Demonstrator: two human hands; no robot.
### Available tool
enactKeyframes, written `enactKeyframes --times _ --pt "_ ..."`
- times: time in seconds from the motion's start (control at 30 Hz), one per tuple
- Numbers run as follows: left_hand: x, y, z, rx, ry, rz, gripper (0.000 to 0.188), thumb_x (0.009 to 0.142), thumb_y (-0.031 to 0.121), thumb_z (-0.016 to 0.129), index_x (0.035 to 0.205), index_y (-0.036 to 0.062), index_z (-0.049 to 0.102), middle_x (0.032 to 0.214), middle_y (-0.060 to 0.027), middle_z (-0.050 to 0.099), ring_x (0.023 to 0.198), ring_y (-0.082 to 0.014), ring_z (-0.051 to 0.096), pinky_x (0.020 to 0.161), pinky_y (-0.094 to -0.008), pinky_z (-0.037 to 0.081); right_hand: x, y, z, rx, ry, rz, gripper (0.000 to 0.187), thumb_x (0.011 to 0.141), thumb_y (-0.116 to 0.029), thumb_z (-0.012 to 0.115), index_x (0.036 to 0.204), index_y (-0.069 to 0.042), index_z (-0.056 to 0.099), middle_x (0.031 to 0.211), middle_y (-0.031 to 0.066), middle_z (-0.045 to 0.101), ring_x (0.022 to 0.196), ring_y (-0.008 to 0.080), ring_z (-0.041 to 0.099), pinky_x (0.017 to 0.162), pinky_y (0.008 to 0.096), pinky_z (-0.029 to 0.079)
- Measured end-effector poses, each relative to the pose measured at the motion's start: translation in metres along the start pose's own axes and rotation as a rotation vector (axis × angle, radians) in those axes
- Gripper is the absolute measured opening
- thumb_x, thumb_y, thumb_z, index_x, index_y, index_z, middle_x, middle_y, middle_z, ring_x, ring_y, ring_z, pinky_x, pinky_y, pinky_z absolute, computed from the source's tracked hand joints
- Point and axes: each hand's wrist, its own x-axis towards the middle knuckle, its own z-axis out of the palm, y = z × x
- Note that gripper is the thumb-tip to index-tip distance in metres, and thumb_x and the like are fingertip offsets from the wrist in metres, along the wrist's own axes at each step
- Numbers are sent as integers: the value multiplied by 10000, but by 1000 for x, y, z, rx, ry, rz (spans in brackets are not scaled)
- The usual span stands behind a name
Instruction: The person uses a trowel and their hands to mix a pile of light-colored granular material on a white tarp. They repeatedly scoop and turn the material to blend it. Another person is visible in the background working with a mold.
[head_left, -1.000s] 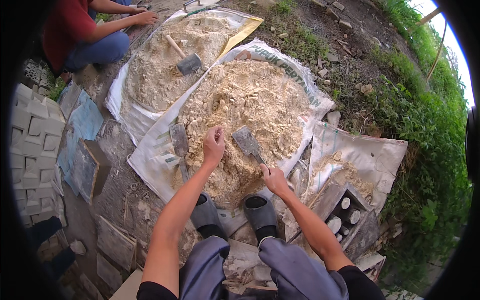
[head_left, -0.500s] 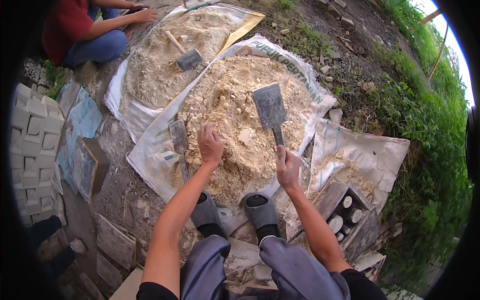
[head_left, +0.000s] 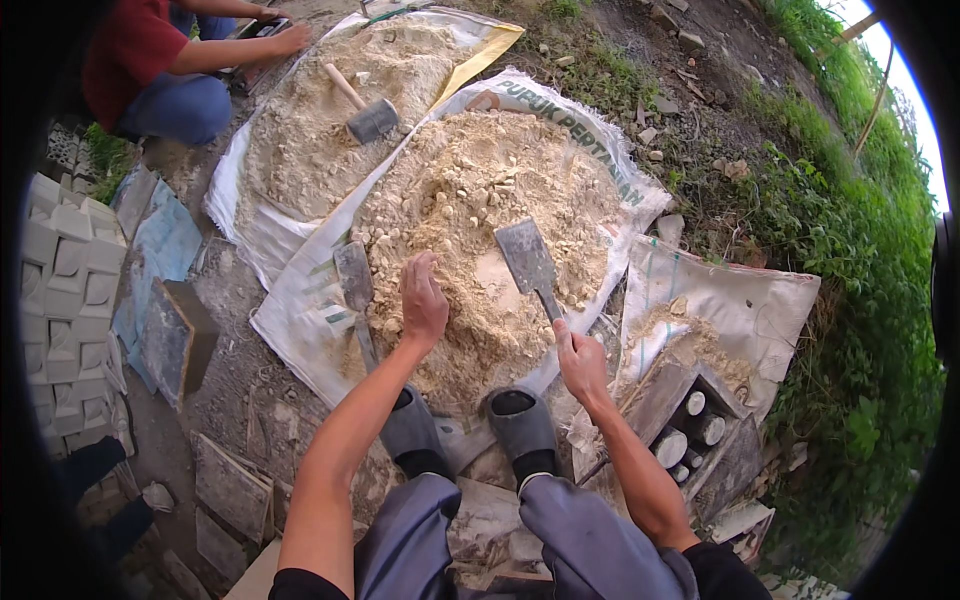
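Note:
A heap of pale sandy lumps point(head_left: 490, 190) lies on a white woven sack point(head_left: 300, 320) in front of my feet. My left hand point(head_left: 422, 300) rests palm down on the near slope of the heap, fingers pressed into the loose material. My right hand point(head_left: 580, 362) grips the handle of a flat metal trowel point(head_left: 527, 255), whose blade lies over the heap just right of my left hand. A second trowel point(head_left: 353, 280) lies on the sack beside my left hand, untouched.
A second heap point(head_left: 320, 130) with a mallet point(head_left: 365, 110) on it lies behind; another person in a red shirt point(head_left: 150, 60) squats there. Stacked grey blocks point(head_left: 65, 290) stand at left. A wooden mould with cylinders point(head_left: 690, 420) sits at right, grass beyond.
The trowel rose from the heap's near side, swung up over its top, and has now come back down onto the heap. My left hand slid slightly nearer on the slope.

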Motion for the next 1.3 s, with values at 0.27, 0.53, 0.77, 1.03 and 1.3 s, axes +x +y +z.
enactKeyframes --times 0.27,0.53,0.77,1.03,1.3 --pt "14 25 18 -70 82 -135 236 908 -20 403 1112 9 518 1144 -169 541 1129 -345 493 1008 -438 382 11 79 61 -181 59 -54 709 926 -621 457 710 41 593 544 145 523 492 235 480 530 420 394" --pt "-30 77 30 -50 -496 598 400 897 273 573 1224 49 519 1295 -176 495 1248 -338 442 1082 -457 313 24 75 -2 176 7 162 677 951 -541 501 566 16 498 499 66 433 475 134 443 482 359 340" --pt "-51 110 89 469 -752 917 770 816 616 567 1408 141 430 1544 -102 256 1430 -277 217 1167 -473 179 26 47 -36 539 64 236 626 923 -651 456 552 -151 390 476 -54 360 382 63 323 359 247 238" --pt "-35 77 99 244 -748 847 286 911 242 556 1134 63 548 1135 -92 559 1107 -268 506 940 -391 423 9 78 -21 435 52 245 626 919 -660 452 554 -155 389 466 -65 346 360 63 301 344 240 228" --pt "18 52 38 -32 -431 423 360 864 119 627 1190 -2 533 1189 -158 530 1146 -334 493 990 -419 415 -4 67 -11 356 -28 255 617 960 -572 464 569 -95 452 497 -42 403 419 74 359 404 269 287"
